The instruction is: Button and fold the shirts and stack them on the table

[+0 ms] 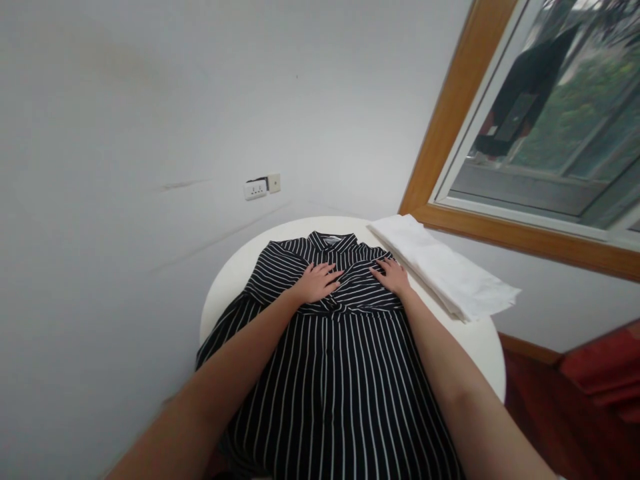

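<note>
A black shirt with white stripes (345,373) lies spread over a round white table (227,277), its collar at the far side and its lower part toward me. The sleeves appear folded across the chest. My left hand (315,283) rests flat on the middle of the chest, fingers spread and pointing right. Over at the right side of the chest, my right hand (393,275) lies with its fingers spread on the striped cloth. Neither hand grips anything.
A folded white cloth (440,267) lies at the table's right, partly past the edge. Behind the table is a white wall with a power socket (255,190). A wood-framed window (560,120) is at the right, and red fabric (605,367) hangs low there.
</note>
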Demonstrator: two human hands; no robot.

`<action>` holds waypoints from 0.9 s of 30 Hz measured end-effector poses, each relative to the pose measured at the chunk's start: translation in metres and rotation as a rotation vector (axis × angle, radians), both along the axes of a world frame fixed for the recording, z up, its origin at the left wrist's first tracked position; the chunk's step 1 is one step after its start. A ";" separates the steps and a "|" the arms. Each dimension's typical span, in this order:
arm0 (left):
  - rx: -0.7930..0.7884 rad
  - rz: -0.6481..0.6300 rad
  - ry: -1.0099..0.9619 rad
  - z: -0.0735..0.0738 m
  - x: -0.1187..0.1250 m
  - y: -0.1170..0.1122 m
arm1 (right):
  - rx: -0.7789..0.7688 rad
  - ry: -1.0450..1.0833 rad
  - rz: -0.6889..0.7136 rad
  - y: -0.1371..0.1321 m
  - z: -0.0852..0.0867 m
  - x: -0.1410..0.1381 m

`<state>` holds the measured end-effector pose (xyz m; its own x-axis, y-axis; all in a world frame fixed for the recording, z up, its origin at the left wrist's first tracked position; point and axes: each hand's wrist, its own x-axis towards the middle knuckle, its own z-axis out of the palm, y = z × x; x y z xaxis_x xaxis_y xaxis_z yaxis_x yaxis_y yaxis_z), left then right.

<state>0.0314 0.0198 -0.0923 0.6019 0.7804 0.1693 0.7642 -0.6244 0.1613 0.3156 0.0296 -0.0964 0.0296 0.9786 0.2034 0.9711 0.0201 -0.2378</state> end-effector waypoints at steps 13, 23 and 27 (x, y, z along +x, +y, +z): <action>0.000 -0.004 -0.012 -0.005 -0.002 0.006 | -0.014 0.087 0.518 -0.079 0.010 -0.069; 0.053 0.107 -0.352 0.009 -0.009 0.028 | -0.056 0.119 0.611 -0.073 0.018 -0.058; 0.092 0.361 -0.501 0.032 -0.027 0.062 | 0.059 0.234 0.594 -0.035 0.030 -0.037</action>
